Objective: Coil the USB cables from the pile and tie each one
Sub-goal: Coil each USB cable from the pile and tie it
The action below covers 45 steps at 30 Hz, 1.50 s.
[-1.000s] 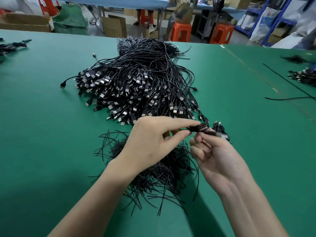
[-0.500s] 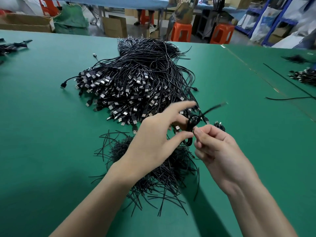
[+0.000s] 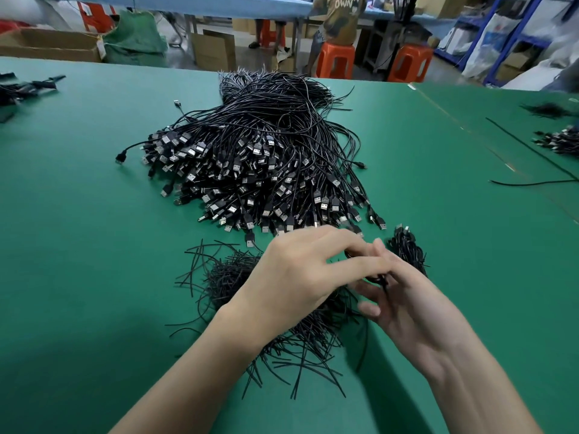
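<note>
Both bare forearms come in from the bottom edge over the green table [image 3: 78,261]. The left hand [image 3: 297,277] is back-up, thumb & index stretched twd the right hand [image 3: 410,311], tips closing on a small coiled cable [image 3: 378,280]. Its other fingers are bent behind, partly hidden. The right hand is tilted palm-inward, thumb pointing up, fingers loosely curled w/ the coil caught near their tips. Only a few dark bits of the coil show btwn the two hands. The rest is covered & blurred, so can't tell if a tie is on it. The coil is held above the near heap.

Under & left of the hands is a messy heap of thin black twist ties [image 3: 232,277], strands sticking out all ways & spreading back twd the wrists. Just right of the fingertips, a small bunch of coiled cables [image 3: 407,250] lies on the table.

Beyond that, mid-table, is the big pile of USB cables [image 3: 266,164], plugs fanned twd the camera, cords running back to a tuft at the far end. One plug strays out at its left.

Farther right are a loose cable [image 3: 532,182] & another cable heap [image 3: 559,141]. At the far left edge are a few more dark cables [image 3: 28,86]. Past the table: cardboard boxes [image 3: 50,43], two orange stools [image 3: 335,59], a person standing [image 3: 340,17], blue shelving [image 3: 513,39].
</note>
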Tool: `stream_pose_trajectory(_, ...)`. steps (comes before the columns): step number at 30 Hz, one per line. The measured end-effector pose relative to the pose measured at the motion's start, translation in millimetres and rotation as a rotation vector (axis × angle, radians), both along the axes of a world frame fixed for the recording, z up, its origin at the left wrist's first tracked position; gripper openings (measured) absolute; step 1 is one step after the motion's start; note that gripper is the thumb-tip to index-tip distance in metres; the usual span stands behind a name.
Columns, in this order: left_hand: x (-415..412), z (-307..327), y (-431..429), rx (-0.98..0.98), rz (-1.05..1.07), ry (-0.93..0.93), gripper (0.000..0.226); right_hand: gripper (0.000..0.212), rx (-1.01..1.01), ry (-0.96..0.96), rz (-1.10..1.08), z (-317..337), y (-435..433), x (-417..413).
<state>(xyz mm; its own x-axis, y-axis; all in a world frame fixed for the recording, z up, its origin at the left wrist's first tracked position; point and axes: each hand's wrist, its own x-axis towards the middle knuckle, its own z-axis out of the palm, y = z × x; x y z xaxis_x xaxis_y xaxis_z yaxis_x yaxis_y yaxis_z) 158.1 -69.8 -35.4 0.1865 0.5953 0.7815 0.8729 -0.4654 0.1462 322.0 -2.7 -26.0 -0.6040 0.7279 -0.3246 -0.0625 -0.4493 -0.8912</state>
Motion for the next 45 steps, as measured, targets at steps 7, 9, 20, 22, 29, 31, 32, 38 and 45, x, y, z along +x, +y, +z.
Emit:
stream_pose_trajectory(7,-4.6,-6.6,7.4,-0.210,0.062,-0.184,0.022,0.007,0.378,-0.336,-0.222,-5.4,38.0,23.1)
stream_pose_trajectory(9,-24.1,0.9,19.3,-0.274,0.254,-0.274,0.026,0.007,0.575,-0.517,-0.309,-4.6,57.3,34.5)
stream_pose_trajectory(20,-162.7,28.3,126.1,-0.660,0.996,-0.144,0.046,0.012,1.030,-1.077,-0.230,6.1,69.9,40.0)
stream_pose_trajectory(22,-169.0,29.6,135.6,-0.718,1.035,-0.061,0.046,0.018,1.024,-0.995,-0.202,3.3,64.5,34.4)
stream_pose_trajectory(29,-177.0,30.5,141.9,-0.771,1.002,-0.142,0.027,0.035,0.964,-0.811,-0.105,-5.3,48.3,21.0)
stream_pose_trajectory(31,-182.8,27.6,134.8,-0.771,0.979,-0.234,0.029,0.038,0.938,-0.763,-0.081,-4.0,43.3,19.3)
stream_pose_trajectory(32,-184.9,25.8,130.8,-0.773,0.970,-0.259,0.031,0.039,0.921,-0.735,-0.068,-3.2,41.1,18.5)
stream_pose_trajectory(38,-184.6,15.6,120.0,-0.673,0.950,-0.288,0.031,0.037,0.830,-0.615,0.005,5.1,26.1,7.7)
stream_pose_trajectory(45,-182.7,15.2,134.2,-0.757,1.021,-0.056,0.057,0.034,0.807,-0.560,0.047,11.7,12.2,0.2)
